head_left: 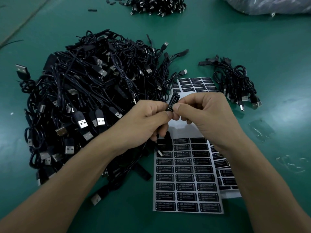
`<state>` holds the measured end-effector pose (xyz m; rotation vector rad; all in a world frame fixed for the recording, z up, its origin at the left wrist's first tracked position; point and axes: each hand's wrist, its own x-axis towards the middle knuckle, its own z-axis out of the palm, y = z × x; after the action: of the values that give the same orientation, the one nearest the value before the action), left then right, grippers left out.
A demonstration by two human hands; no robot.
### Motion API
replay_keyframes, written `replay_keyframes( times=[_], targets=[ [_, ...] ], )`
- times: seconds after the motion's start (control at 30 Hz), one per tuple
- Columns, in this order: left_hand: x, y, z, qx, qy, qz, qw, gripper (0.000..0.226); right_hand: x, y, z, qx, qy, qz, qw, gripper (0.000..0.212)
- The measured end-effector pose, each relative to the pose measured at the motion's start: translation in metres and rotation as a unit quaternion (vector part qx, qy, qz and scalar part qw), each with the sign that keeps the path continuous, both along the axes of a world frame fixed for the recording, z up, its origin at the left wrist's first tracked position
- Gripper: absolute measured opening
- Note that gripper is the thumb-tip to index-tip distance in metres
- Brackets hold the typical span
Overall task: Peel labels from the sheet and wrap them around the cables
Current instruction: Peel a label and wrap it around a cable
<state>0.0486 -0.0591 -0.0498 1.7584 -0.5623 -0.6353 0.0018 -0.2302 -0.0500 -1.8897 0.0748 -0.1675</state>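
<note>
Above a white sheet of black labels (180,130), the left hand (151,118) and right hand (202,111) pinch one black printed label (173,101) round a black USB cable (159,150); the large black cable heap (84,98) left of the sheet apparently awaits labelling.

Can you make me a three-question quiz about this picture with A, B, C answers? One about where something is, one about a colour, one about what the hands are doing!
1. Where is the big heap of black USB cables? A) left of the white sheet of black rectangular labels B) right of it C) inside a box
2. What colour is the flat table top? A) red B) green C) yellow
3. What are the left hand and right hand doing? A) lying flat B) waving C) both pinching one black printed label

Answers: 1 A, the heap lies left of the sheet. 2 B, the bare surface is green. 3 C, their fingertips meet on the label above the sheet.
</note>
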Motion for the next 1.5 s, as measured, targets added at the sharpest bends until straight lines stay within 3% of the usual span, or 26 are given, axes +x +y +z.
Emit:
replay_keyframes(
  times=[1.2,1.5],
  targets=[
    [-0.0005,-0.0005,-0.0024,-0.001,-0.016,-0.002,1.0,0.041,0.0015,-0.0016,-0.0024,0.015,0.019,-0.009,1.0,0.016],
    [0.0011,0.0002,-0.0049,0.002,-0.022,-0.007,1.0,0.03,0.0027,-0.0017,-0.0041,0.025,0.015,-0.016,0.999,0.018]
  ],
)
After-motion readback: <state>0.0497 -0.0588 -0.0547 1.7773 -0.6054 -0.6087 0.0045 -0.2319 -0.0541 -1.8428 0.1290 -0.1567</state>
